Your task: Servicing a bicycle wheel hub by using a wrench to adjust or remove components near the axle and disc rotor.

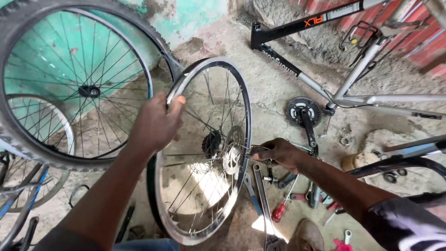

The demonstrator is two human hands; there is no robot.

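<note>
Upright on the concrete floor [278, 93], the bare wheel [204, 153] stands on its rim, apparently steadied for work at the hub. The left hand [155, 123] clamps the rim's top, arm stretched forward; the right hand [278, 154] closes on a metal tool [254, 149] at the disc-side axle. Spanners [261, 195] and a red screwdriver [281, 209] lie beneath, a bike frame [353, 79] beyond.

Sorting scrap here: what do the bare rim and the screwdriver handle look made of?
Rim: shiny silver metal, likely aluminium or steel, judging by its bright reflective band. Screwdriver handle: glossy red, probably plastic.
</note>
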